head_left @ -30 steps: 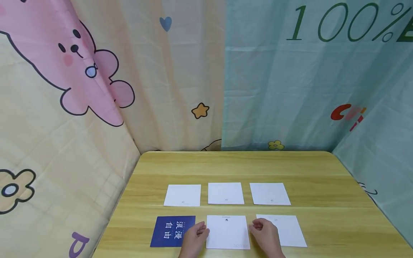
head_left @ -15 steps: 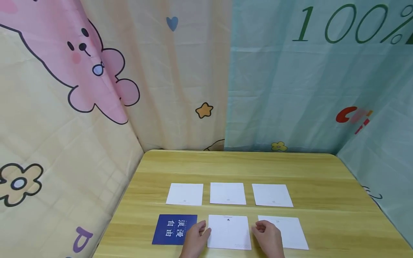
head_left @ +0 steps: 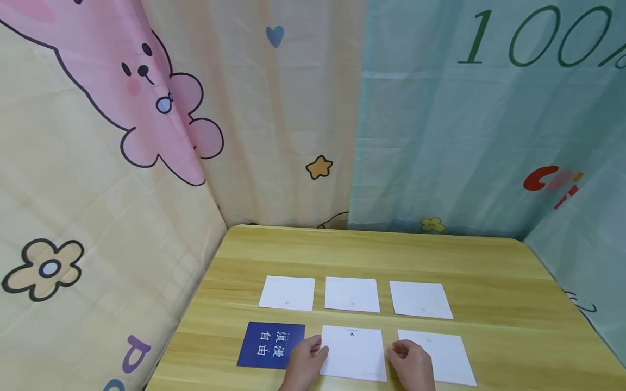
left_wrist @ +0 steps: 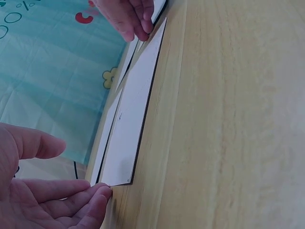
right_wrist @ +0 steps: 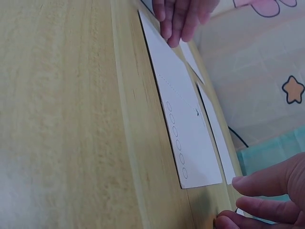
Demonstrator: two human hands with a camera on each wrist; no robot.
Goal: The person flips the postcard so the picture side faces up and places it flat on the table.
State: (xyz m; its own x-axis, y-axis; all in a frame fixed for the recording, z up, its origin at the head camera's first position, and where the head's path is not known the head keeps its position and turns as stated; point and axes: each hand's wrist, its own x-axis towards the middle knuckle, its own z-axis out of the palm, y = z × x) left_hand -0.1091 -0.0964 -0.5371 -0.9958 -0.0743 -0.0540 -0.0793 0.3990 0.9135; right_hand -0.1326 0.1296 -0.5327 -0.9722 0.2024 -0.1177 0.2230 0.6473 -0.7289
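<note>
Lying on the wooden table (head_left: 371,252), the front middle white card (head_left: 353,353) sits flat between my left hand (head_left: 304,363) and right hand (head_left: 413,363), long axis seemingly running left to right. Both hands are half open, fingers loosely bent, gripping nothing. The dark mark (right_wrist: 197,112) is at its far edge; the six ovals (right_wrist: 178,144) line its near edge, rightward.

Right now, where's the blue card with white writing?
In the head view, the blue card lies at the near row's left end, partly hidden by the left hand, left of that row's middle white card.
</note>
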